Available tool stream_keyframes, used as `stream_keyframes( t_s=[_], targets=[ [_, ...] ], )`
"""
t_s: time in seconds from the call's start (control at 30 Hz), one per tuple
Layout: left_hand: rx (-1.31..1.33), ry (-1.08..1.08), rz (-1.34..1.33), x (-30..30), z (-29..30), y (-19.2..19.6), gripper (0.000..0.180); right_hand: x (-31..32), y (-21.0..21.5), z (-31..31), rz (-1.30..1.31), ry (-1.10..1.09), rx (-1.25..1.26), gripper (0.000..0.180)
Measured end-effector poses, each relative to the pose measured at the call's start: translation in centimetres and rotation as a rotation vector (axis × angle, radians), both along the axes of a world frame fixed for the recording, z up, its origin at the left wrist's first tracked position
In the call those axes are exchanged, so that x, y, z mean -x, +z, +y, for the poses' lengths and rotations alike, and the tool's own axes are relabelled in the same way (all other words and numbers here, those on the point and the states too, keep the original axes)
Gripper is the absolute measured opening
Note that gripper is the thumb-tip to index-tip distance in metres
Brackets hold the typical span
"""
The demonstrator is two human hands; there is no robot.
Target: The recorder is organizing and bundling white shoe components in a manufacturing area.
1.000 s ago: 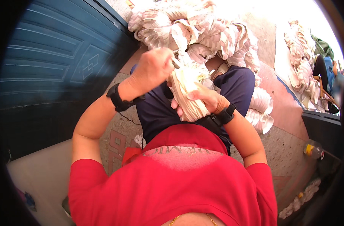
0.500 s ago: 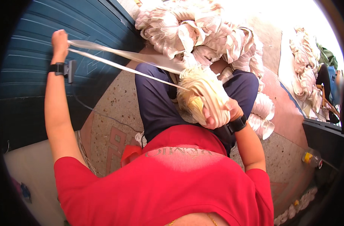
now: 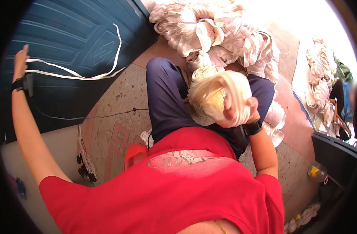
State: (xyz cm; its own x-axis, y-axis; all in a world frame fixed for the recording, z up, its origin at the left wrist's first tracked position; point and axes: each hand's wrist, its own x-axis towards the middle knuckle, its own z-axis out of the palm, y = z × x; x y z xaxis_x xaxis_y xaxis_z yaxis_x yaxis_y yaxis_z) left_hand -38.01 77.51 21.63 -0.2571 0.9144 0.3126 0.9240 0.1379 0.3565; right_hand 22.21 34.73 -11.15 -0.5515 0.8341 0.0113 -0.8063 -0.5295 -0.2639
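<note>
My left hand [image 3: 20, 64] is stretched far out to the left in front of the blue door, closed on a narrow white strip [image 3: 75, 74]. Two lengths of the strip trail from the hand through the air, their far ends loose. Between my knees, my right hand [image 3: 241, 113] grips a thick looped bundle of cream-white strips [image 3: 203, 93], with its fingers curled through and round the loops. Something yellowish shows inside the bundle. Part of the bundle is blurred by motion.
A large heap of whitish folded strips [image 3: 209, 31] lies just beyond my knees. The blue panelled door [image 3: 65, 35] stands at the left, with a thin cable [image 3: 81, 117] running from it. More strips [image 3: 319, 78] lie at far right; a plastic bottle [image 3: 318, 172] is nearer.
My left hand has moved further left and a little down. The strip, which stretched taut to the bundle, now hangs loose from that hand. The bundle has turned in my right hand.
</note>
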Motion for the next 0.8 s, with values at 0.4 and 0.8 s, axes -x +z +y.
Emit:
stream_keyframes(
  t_s=[0.4,0.8],
  targets=[
    [0.864,-0.924,-0.575,-28.4,-15.4,-15.0,0.046,-1.3,10.8,4.2,0.116,-0.667,-0.401,0.081],
    [0.748,-1.447,-0.953,-44.8,-20.3,-4.0,0.024,-4.3,17.1,8.0,-0.129,-0.54,-0.559,0.062]
  ],
)
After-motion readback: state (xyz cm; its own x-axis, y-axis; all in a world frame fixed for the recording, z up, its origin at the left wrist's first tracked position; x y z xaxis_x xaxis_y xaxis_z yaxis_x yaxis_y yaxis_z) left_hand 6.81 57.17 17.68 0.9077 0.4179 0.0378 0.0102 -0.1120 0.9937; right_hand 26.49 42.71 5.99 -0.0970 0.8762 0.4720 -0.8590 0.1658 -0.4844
